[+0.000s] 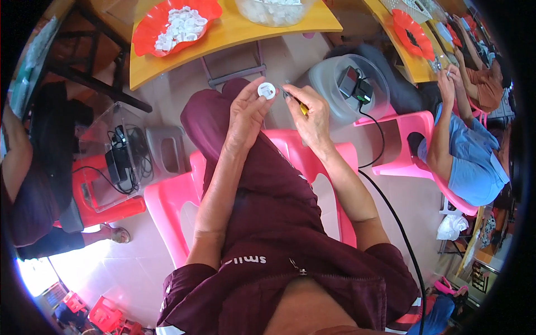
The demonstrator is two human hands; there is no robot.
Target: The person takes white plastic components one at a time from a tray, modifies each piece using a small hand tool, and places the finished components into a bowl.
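My left hand (245, 120) pinches a small white round disc (266, 90) between thumb and fingers, its face turned up, with a small dark spot on it. Close on its right, my right hand (312, 117) is closed around a small hand tool with a yellow-and-black handle (304, 108). The tool's thin dark tip points toward the disc, seemingly a little apart from it; its exact kind is too small to tell. Both hands are above my lap, short of the wooden table (240, 42).
On the table stand a red scalloped bowl (140, 40) of small white pieces and a clear bowl (268, 21) with more. At right, a clear tub (381, 84) holds black adapters, with a black cable (397, 215) running past my right arm. A co-worker in blue (474, 162) sits beyond.
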